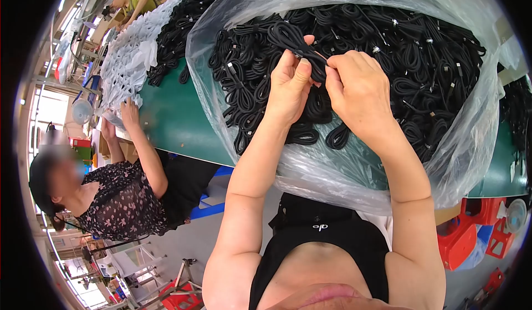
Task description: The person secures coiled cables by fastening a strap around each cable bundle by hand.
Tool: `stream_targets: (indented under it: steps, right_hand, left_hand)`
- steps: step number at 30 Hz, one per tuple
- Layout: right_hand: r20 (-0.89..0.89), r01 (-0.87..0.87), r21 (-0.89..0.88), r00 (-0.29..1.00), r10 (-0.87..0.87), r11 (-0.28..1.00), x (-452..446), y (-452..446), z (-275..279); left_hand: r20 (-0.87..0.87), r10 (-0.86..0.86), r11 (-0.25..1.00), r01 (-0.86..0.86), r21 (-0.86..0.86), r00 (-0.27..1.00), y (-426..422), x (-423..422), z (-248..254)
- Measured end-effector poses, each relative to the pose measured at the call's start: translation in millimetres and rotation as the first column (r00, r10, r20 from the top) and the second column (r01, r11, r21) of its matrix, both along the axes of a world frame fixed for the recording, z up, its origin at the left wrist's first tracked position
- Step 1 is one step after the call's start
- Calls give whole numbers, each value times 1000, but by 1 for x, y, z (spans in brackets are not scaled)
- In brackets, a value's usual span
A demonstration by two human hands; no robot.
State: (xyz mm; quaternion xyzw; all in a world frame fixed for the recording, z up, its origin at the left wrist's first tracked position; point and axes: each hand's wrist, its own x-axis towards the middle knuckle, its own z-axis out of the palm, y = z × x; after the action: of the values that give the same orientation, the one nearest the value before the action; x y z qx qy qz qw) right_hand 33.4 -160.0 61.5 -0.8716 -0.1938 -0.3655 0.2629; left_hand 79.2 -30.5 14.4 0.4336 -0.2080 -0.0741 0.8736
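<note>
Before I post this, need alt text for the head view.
A person's left hand and right hand hold a coiled black cable above a clear plastic bag of similar cables on a green table. At picture left, a co-worker has both hands at a pile of white pieces.

Both bare forearms (256,157) are stretched across the near edge of the table (174,124), elbows slightly bent. The left hand (289,88) is turned palm inward, its thumb pressed toward the fingers; the right hand (360,91) is held just beside it, back uppermost, fingers curled.
</note>
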Motion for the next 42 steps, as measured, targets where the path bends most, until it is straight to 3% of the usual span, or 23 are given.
stream_targets:
  steps: [4,7,10,13,15,17,20,22,25,28,32,35,38,42]
  right_hand:
    - [-36,7,-58,999,-10,998,-3,2,-1]
    - [-116,-51,134,991,67,990,-2,2,-1]
    - [-149,-139,370,967,207,919,1,4,0]
    - [-188,-108,467,958,218,877,0,-2,18]
    - [-97,-45,515,989,111,856,9,-11,15]
    - [-130,-61,706,968,215,705,20,-17,8]
    - [-245,-62,783,884,397,620,20,-19,9]
    - [-269,-75,813,830,488,577,21,-20,9]
    - [-341,24,792,846,409,611,20,-23,13]
    - [-308,12,821,852,424,571,22,-21,11]
    - [-274,-26,828,853,445,560,23,-16,5]
    - [-287,-10,830,849,443,558,23,-15,6]
    - [-279,28,843,876,393,538,24,-14,3]
    - [-337,39,813,846,414,582,17,-7,8]
  left_hand:
    - [83,17,987,-30,158,996,-2,-5,0]
    - [138,23,976,-52,211,990,0,-5,-1]
    - [89,44,990,-55,129,995,0,-6,4]
    - [18,31,999,-32,41,999,7,-1,6]
    - [10,-105,994,105,-5,994,13,-2,10]
    - [90,-205,978,206,-1,975,15,1,9]
    - [117,-289,953,275,125,950,19,-1,9]
    - [72,-267,959,257,120,961,15,-3,7]
    - [6,-223,974,223,29,975,12,-6,9]
    - [-23,-191,981,190,-47,981,10,-4,10]
    - [-24,10,988,-6,153,1000,11,-6,9]
    - [-49,39,985,-31,169,998,11,-5,7]
    - [-66,130,989,-125,75,989,5,-11,13]
    - [111,327,899,-345,270,938,10,-12,3]
